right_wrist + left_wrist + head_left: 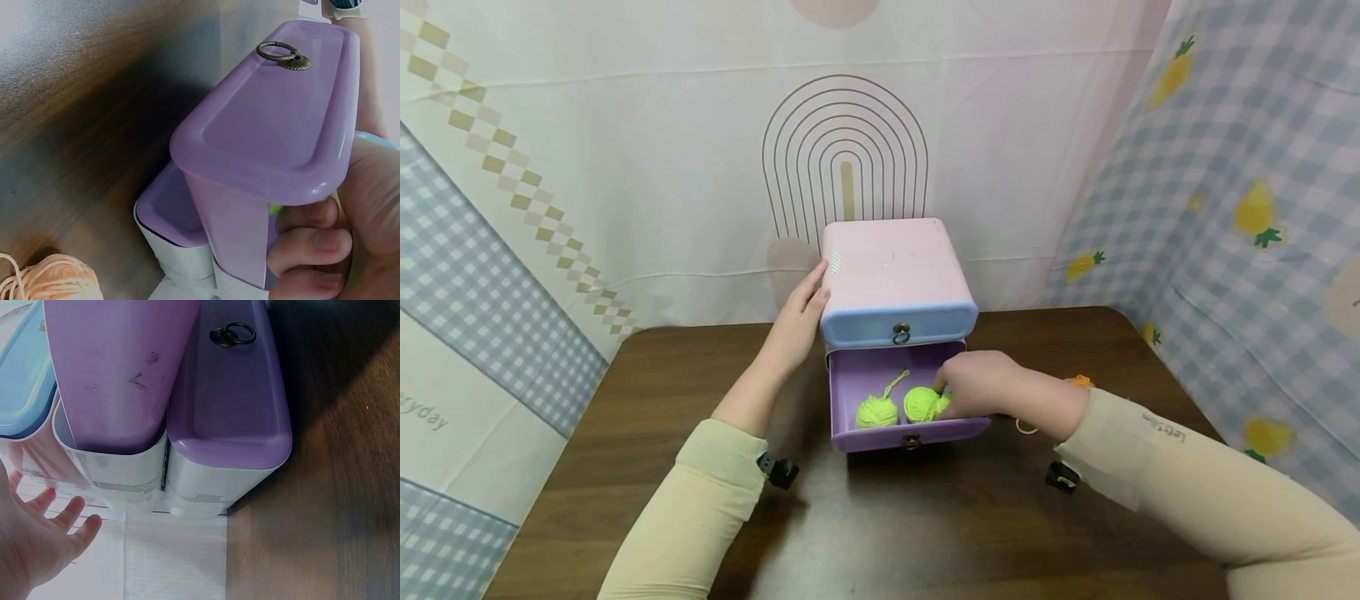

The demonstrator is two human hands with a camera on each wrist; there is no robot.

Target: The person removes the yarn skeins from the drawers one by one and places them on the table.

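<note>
Left hand: the left hand (797, 321) lies along the left side of the pink cabinet (891, 262), fingers extended and slightly spread, nothing grasped; forearm angled up from lower left.
Right hand: the right hand (981, 383) reaches in from the right over the drawer's right end, palm down, fingers curled on the right side of one yarn ball (922, 403); fingertips partly hidden.
Hands together or apart: apart, one at the cabinet's side, one inside the drawer.
Yarn: two lime-green balls side by side in the pulled-out purple drawer (865, 439), near its front; strands wound, soft, matte. The left ball (877, 412) trails a short tail toward the back.
Cabinet: smooth, glossy, rounded corners; pink top tier above a pale blue drawer front (865, 327), pushed in.
Lower tier: another purple drawer front (231, 394), pushed in, set in a white casing.
Pulls: dark, bronze-looking metal ring (278, 51) on a scalloped plate.
Table: dark brown wood grain (700, 500), sheen near the front.
Right of cabinet: peach-orange yarn (56, 278), loosely coiled on the table.
Sleeves: cream cloth (688, 500), cuffs pushed back to the forearms; a small black device at each.
</note>
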